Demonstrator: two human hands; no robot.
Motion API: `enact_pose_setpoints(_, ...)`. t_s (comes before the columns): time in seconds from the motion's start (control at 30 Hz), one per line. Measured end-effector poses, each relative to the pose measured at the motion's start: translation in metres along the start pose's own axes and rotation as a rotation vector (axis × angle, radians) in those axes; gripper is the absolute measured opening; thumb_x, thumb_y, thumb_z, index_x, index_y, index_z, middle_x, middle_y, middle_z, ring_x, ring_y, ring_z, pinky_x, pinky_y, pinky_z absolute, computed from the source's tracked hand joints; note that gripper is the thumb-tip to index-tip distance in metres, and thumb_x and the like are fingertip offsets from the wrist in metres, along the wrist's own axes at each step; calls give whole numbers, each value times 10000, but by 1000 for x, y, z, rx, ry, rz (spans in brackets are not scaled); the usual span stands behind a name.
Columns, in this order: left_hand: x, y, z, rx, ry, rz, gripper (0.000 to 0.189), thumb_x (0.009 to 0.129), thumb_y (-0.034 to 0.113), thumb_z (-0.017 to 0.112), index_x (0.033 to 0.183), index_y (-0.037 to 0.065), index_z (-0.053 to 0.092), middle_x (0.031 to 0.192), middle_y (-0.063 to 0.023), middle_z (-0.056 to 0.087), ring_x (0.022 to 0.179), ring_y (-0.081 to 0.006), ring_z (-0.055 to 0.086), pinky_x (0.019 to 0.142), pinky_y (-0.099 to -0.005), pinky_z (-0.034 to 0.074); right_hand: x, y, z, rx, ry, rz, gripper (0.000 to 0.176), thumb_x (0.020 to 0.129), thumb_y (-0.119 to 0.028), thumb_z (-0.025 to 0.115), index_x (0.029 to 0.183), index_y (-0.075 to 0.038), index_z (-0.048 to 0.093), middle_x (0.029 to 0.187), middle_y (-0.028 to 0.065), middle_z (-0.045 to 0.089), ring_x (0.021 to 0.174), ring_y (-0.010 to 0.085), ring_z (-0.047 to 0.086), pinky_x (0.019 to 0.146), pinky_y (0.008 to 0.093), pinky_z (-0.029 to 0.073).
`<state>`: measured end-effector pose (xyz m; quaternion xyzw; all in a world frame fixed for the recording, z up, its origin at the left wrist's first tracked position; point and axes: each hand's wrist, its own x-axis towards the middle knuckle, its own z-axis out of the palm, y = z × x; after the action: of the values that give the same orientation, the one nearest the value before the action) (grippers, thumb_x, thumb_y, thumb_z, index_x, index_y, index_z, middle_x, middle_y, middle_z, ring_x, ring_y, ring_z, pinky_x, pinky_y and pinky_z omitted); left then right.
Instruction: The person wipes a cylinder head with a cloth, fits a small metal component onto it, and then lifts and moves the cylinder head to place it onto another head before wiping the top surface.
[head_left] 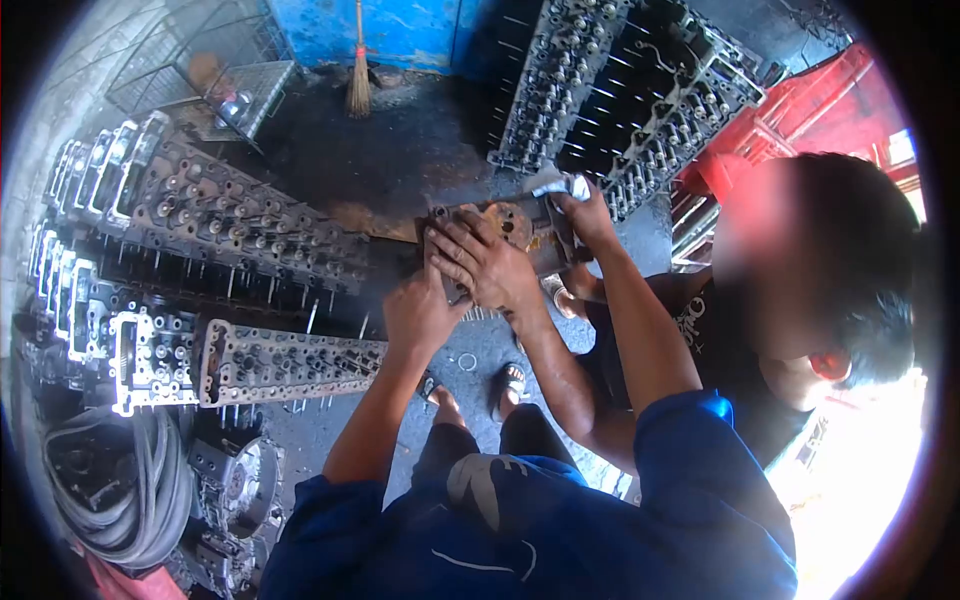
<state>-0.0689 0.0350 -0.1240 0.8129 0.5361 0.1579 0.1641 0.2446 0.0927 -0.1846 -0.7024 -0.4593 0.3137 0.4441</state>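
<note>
While your right hand (587,215) is curled tight round the far end of the rusty metal block (505,225), your left hand (420,315) presses up against its near lower edge. You see that hand only from the back, so I cannot tell whether its fingers are closed or spread. The block is held up off the floor (400,150), between you and the co-worker. It is squat and brown, pitted with rust, and has a round opening in its upper face. A crumpled white rag (565,185) sits just by your right fingers.

A co-worker's hand (485,265) lies flat across the block's near face and hides much of it, along with your left fingertips.

Long grey cylinder heads (230,230), studded with valve springs and thin stems, stand in rows on your left. One more head (290,360) lies close to your left forearm, and others (620,90) lean beyond the block. Also around you:
- a straw broom (358,75)
- a wire cage (210,70)
- a red crate (800,110)
- coiled black hoses (120,480)

The floor is dark and oily. White lettering on the co-worker's black shirt (690,325) is too curled to read.
</note>
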Motion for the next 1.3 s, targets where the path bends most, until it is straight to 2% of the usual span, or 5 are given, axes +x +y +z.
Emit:
enact_pose_setpoints(0.6,-83,113,59,-123,39,-622,775,754,351,758,1308,-48,392,1025,-203,634,878,-359,646,773,-429,515,40,-27,15,-2,-577,-70,452,794,-239,746,1157,-3,618,1036,120,684,936,183,631,862,319,487)
enact_pose_setpoints(0.8,-169,68,63,-115,122,-593,770,705,387,793,1243,-28,432,1291,-224,538,958,-379,629,767,-465,514,-45,-59,46,-111,-572,-86,584,776,-219,730,1265,32,531,981,124,681,872,179,627,821,319,494)
enact_pose_setpoints(0.93,-215,27,65,-96,221,-505,492,672,344,827,992,95,546,901,-128,678,807,-356,657,705,-448,505,-98,-67,48,-170,-489,-30,760,731,-321,754,1342,42,483,1110,242,657,1024,253,643,900,350,484)
enact_pose_setpoints(1.1,-221,-4,31,-125,73,-311,1116,641,396,844,1461,-9,204,1052,-235,646,899,-421,637,756,-473,501,-163,-72,26,-170,-281,63,698,735,-299,727,1324,5,511,1037,237,673,936,256,670,856,352,504)
enact_pose_setpoints(1.3,-176,-14,7,-21,-83,48,1102,674,454,798,1471,1,187,852,-231,674,760,-393,665,687,-469,523,-216,-33,-11,-23,108,193,341,780,-166,658,1093,-40,612,886,53,675,760,115,597,676,300,489)
